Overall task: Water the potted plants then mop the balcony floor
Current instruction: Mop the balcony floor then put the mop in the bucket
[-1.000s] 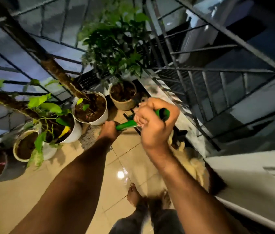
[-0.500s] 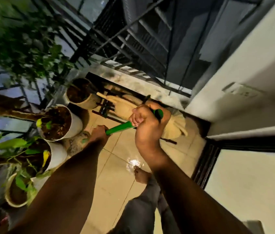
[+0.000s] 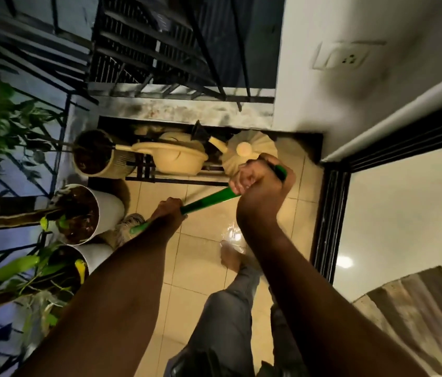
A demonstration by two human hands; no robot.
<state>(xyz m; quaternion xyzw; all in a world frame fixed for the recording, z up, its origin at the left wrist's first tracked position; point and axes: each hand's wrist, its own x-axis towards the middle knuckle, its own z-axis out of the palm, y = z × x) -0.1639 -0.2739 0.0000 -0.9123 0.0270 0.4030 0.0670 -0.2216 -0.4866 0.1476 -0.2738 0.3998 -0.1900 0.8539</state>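
Note:
Both my hands grip a green mop handle [image 3: 209,198] that slants down to the left. My right hand [image 3: 262,183] holds its top end; my left hand [image 3: 169,210] holds it lower down. The pale mop head [image 3: 127,229] lies on the beige tiled floor [image 3: 203,268] against a white pot [image 3: 105,210] of soil. A second white pot [image 3: 93,257] with yellow-green leaves stands nearer me on the left. A beige ribbed pot [image 3: 97,156] sits at the far left corner.
A beige watering can [image 3: 171,156] and a round beige lid [image 3: 249,153] rest on a low black rack by the far ledge. Black railings run along the left and far sides. A black door frame [image 3: 328,213] is on the right. My bare foot [image 3: 230,257] stands mid-floor.
The view has swung right towards the wall and doorway. My hands keep their grip on the handle, and the mop head stays by the white pot.

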